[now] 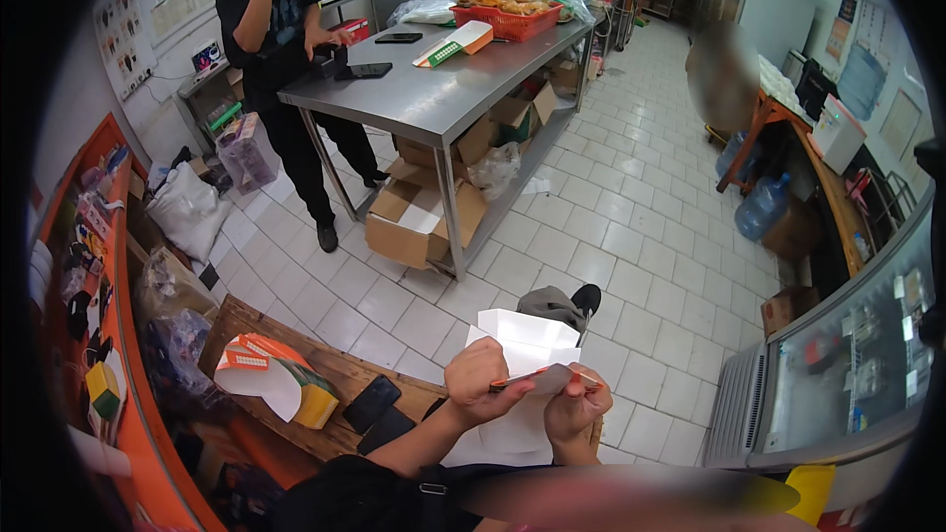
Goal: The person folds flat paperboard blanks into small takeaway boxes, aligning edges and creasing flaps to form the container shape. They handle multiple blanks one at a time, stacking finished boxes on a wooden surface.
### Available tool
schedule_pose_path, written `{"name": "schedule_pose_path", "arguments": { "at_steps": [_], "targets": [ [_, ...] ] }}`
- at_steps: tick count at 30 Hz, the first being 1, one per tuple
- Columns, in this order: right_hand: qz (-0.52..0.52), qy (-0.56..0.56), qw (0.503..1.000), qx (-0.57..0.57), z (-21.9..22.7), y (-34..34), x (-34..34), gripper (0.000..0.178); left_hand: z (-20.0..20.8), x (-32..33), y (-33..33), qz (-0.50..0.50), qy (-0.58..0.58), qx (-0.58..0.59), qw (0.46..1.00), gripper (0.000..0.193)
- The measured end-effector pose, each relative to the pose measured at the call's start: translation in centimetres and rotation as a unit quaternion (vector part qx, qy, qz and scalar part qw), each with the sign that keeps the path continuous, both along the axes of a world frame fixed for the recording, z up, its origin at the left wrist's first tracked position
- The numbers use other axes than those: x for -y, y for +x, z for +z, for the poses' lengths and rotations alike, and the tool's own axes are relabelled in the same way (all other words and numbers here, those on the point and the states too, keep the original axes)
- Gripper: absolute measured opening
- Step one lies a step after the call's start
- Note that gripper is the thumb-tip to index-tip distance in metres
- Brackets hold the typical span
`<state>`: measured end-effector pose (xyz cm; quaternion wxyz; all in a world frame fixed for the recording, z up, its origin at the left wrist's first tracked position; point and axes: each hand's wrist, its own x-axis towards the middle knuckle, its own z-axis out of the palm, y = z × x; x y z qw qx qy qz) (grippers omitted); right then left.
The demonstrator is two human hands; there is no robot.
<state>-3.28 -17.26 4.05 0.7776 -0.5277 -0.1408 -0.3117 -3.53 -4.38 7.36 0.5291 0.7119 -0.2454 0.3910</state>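
Both hands hold a partly folded paperboard carton (527,328) over my lap, its white inner side facing up. Along the near edge, an orange strip shows between the hands. My left hand (477,380) is closed on the edge at the left, its thumb pointing inward. At the right edge my right hand (577,408) pinches the board between thumb and fingers. To the left, on a wooden bench (286,323), lies a bundle of flat cartons (281,374) in orange, white, green and yellow. Two dark phones (372,404) rest beside the bundle.
A steel table (434,89) ahead carries another carton (453,44), phones and a red basket (512,25) of bagged food. Another person (276,20) stands at its left end. Open cardboard boxes (419,217) sit underneath. A glass-fronted fridge (838,374) stands at right, orange shelving (128,335) at left.
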Motion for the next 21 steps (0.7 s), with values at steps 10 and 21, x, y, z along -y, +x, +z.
{"name": "schedule_pose_path", "arguments": {
  "at_steps": [10, 21],
  "targets": [
    [0.017, 0.018, 0.988, 0.152, 2.2, 1.6, 2.0, 0.04, -1.0, 1.1, -1.1, -0.072, 0.028, -0.183, 0.98, 0.021],
    [0.244, -0.147, 0.957, -0.053, 1.7, 2.1, 3.4, 0.04, -2.2, -1.9, -1.9, 0.012, -0.127, -0.133, 0.983, 0.02]
  ]
}}
